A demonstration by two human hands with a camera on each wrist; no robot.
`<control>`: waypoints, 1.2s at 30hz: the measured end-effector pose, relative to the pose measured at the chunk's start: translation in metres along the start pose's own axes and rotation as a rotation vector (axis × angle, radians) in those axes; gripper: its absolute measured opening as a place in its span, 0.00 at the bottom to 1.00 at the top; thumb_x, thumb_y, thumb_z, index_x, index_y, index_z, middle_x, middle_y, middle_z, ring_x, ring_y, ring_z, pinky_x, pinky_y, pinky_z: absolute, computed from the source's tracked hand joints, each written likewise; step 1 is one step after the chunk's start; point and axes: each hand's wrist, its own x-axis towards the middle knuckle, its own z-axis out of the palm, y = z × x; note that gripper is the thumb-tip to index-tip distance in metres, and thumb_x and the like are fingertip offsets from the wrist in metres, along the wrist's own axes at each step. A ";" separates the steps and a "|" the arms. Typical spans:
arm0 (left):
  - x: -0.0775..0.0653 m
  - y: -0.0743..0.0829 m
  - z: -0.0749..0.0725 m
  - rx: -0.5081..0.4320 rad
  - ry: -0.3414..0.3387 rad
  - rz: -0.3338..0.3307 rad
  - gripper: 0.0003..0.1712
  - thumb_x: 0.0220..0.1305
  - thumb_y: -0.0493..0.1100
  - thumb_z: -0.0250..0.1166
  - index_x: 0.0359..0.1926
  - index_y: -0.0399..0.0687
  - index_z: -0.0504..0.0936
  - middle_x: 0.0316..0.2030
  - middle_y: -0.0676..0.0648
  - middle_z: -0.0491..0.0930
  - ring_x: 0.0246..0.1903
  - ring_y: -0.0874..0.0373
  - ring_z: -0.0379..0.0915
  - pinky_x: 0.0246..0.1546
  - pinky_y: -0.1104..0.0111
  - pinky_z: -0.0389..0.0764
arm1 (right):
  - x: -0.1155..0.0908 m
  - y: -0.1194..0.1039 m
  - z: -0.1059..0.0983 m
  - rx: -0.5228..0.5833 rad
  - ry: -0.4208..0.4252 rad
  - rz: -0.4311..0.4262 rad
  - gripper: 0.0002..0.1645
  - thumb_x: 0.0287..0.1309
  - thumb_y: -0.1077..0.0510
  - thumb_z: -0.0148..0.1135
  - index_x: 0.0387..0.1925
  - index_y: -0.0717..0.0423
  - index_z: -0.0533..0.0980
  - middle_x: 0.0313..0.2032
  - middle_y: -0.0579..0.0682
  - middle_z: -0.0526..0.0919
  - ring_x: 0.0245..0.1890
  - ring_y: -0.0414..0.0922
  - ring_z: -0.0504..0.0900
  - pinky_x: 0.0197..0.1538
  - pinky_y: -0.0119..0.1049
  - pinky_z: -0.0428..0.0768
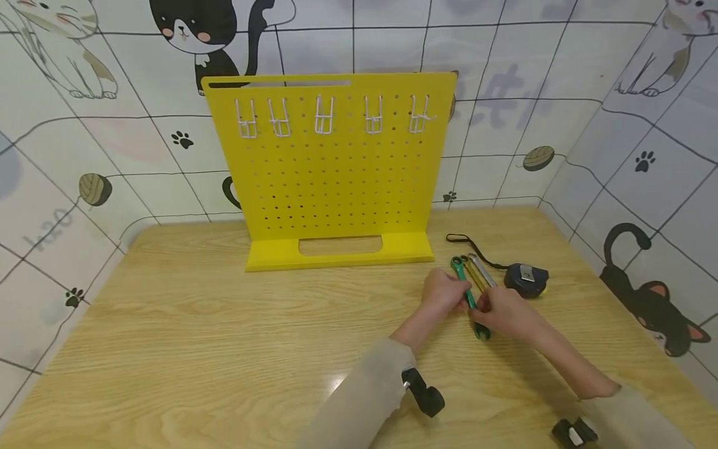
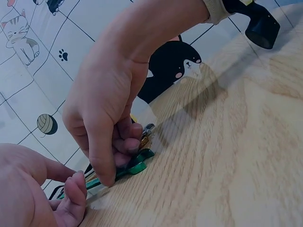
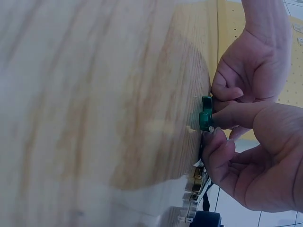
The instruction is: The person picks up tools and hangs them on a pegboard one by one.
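Note:
A green combination wrench [image 1: 470, 298] lies slanted on the wooden table, its ring end pointing towards the pegboard. My left hand [image 1: 443, 290] pinches its shank from the left, below the ring. Nearer the open end, the thumb and fingers of my right hand [image 1: 505, 312] pinch it too. In the left wrist view the green open end [image 2: 137, 166] shows past the right hand's fingers, close to the tabletop. A gold wrench [image 1: 476, 274] and a silver wrench [image 1: 483, 272] lie alongside, partly covered by the right hand. Both hands are also visible in the right wrist view.
A dark tape measure [image 1: 526, 280] with a black wrist strap [image 1: 477, 248] lies right of the wrenches. At the back stands a yellow pegboard [image 1: 342, 168] with several white wire hooks [image 1: 324, 115] along its top. Tiled, cat-printed walls [image 1: 634, 187] border the table [image 1: 224, 349].

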 end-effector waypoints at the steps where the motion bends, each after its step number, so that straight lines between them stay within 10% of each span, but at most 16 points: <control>1: 0.001 0.000 0.000 0.016 0.005 -0.002 0.15 0.63 0.33 0.69 0.19 0.33 0.83 0.08 0.46 0.74 0.08 0.60 0.65 0.09 0.77 0.63 | 0.000 0.000 0.000 -0.002 0.005 0.000 0.11 0.62 0.57 0.65 0.28 0.61 0.79 0.21 0.44 0.77 0.18 0.40 0.70 0.20 0.32 0.68; 14: 0.007 -0.004 -0.004 0.070 0.049 0.038 0.16 0.59 0.37 0.75 0.17 0.45 0.80 0.10 0.45 0.78 0.09 0.58 0.73 0.09 0.76 0.63 | 0.001 0.002 -0.002 0.026 0.013 0.019 0.12 0.61 0.56 0.67 0.29 0.61 0.79 0.22 0.44 0.79 0.20 0.40 0.74 0.21 0.33 0.71; 36: 0.010 -0.002 -0.018 -0.288 -0.033 -0.014 0.04 0.60 0.32 0.72 0.36 0.35 0.85 0.27 0.43 0.84 0.21 0.61 0.69 0.22 0.75 0.70 | -0.005 0.004 -0.003 0.189 0.079 -0.008 0.15 0.65 0.54 0.68 0.40 0.63 0.79 0.29 0.47 0.82 0.24 0.41 0.75 0.24 0.32 0.73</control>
